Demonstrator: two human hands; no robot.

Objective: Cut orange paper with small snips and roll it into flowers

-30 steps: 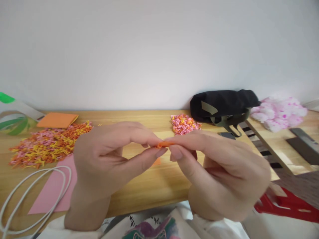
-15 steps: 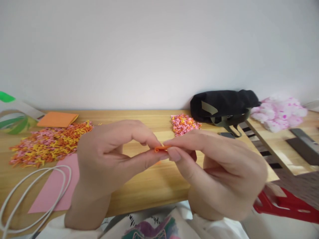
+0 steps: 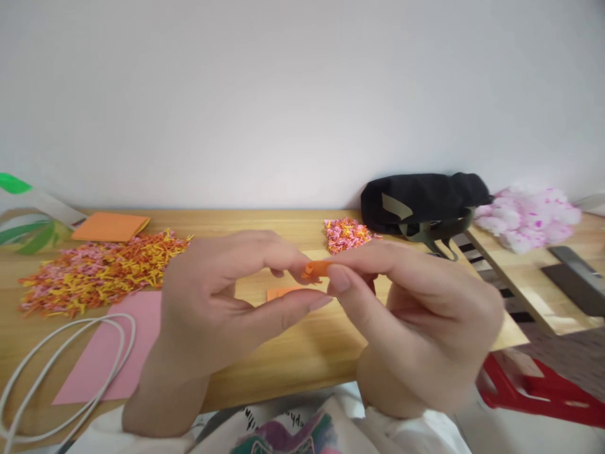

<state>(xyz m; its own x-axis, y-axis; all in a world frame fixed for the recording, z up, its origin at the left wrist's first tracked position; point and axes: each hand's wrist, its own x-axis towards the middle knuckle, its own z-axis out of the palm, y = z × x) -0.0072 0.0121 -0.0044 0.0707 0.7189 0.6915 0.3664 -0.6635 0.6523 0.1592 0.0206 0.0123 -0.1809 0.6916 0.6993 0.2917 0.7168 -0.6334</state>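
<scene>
A small rolled orange paper strip (image 3: 316, 271) is pinched between the thumb and index finger of my right hand (image 3: 420, 321), above the wooden table. The roll's curled end points left. My left hand (image 3: 227, 309) has its thumb and index finger apart, with the index fingertip against or just behind the roll's left end and the thumb below it. Behind my left hand's fingers, a piece of orange paper (image 3: 278, 293) on the table shows in part.
Left lie a heap of pink, orange and yellow paper twists (image 3: 104, 271), an orange paper pad (image 3: 111, 227), pink paper (image 3: 116, 353) and a white cable (image 3: 125, 340). Farther back are a smaller heap (image 3: 345, 234) and a black bag (image 3: 420, 202). A red stool (image 3: 539, 388) stands right.
My left thumb and index finger have parted from their pinch on the orange paper strip. My right hand still holds it, and its rolled end has turned to show more.
</scene>
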